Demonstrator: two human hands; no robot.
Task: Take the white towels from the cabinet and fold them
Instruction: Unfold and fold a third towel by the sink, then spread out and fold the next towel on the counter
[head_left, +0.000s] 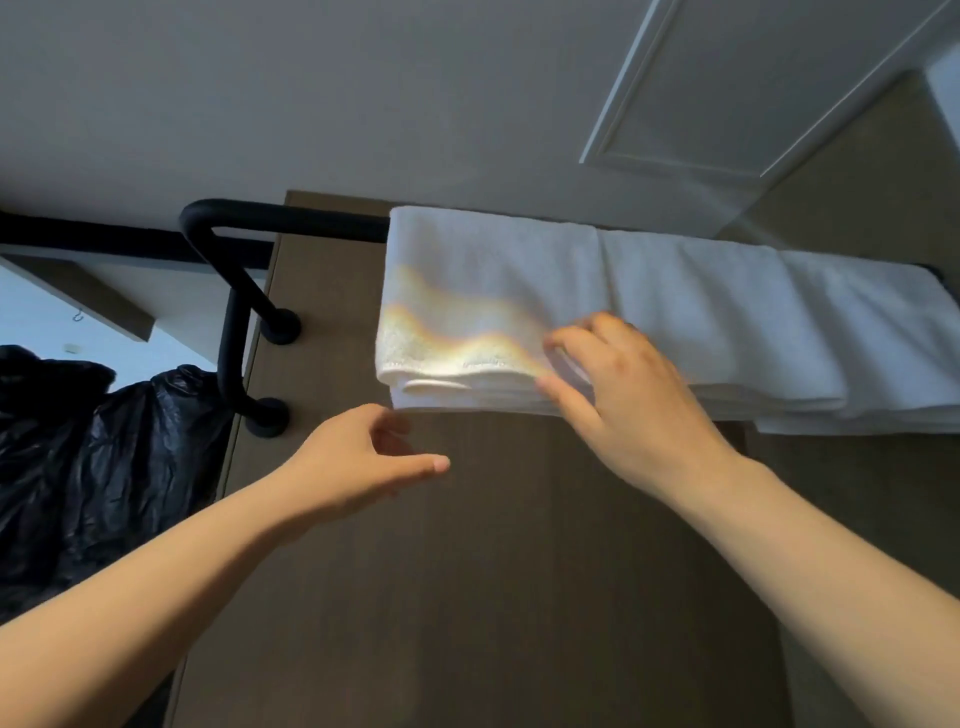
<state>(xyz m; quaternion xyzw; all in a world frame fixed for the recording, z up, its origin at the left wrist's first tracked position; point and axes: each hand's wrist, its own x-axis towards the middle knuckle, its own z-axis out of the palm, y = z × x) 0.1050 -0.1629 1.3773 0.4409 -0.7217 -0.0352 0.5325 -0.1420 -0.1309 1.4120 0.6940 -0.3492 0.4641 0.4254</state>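
view: head, looking forward and down over both forearms
white towels (675, 312): folded, in an overlapping row along the far edge of the brown top (493, 571); cabinet not identifiable here
left towel (483, 291): nearest to both hands, folded layers stacked, front edge facing the person; a patch of coloured light falls across it
right hand (628, 400): on the left towel's front edge, fingers curled on top, thumb against the layered edge, so it looks like a pinch on the upper layers, likely to lift or square the fold
left hand (353, 467): relaxed, fingers spread, empty; just below the towel's left front corner, not touching; probably placed to catch that corner
black rail (234, 312): bent tube fixed at the top's left side, just beside the towel
black bag (104, 441): crumpled plastic, lower left, well apart from the towels
door (727, 93): panelled, upper right
stage, judged: towels are out and already look folded; this is tidying or picking one up
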